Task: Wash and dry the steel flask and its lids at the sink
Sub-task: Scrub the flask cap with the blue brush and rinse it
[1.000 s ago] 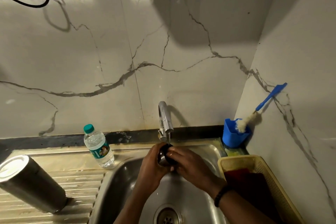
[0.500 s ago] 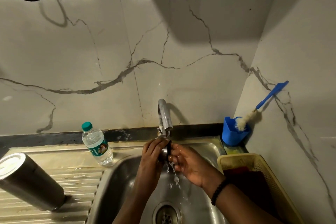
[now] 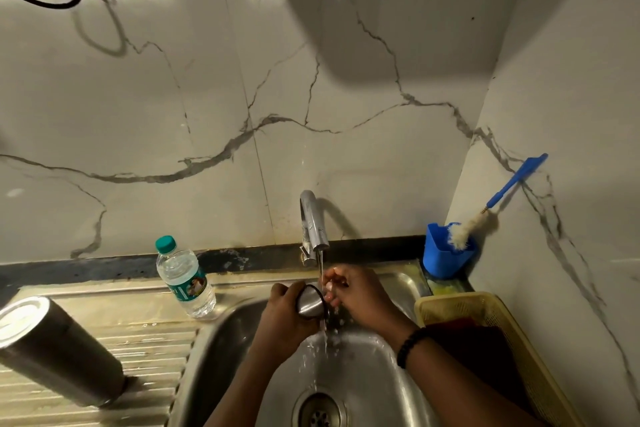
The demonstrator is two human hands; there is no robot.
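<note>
Head view: the left hand (image 3: 284, 317) grips a steel lid (image 3: 310, 302) on its side over the sink (image 3: 221, 340), its open end turned right toward the stream from the tap (image 3: 313, 222). The right hand (image 3: 360, 295), fingers loosely curled and holding nothing, rinses beside it. Best to turn the lid slowly so water reaches inside the rim. The flask (image 3: 59, 350) waits on the drainboard.
</note>
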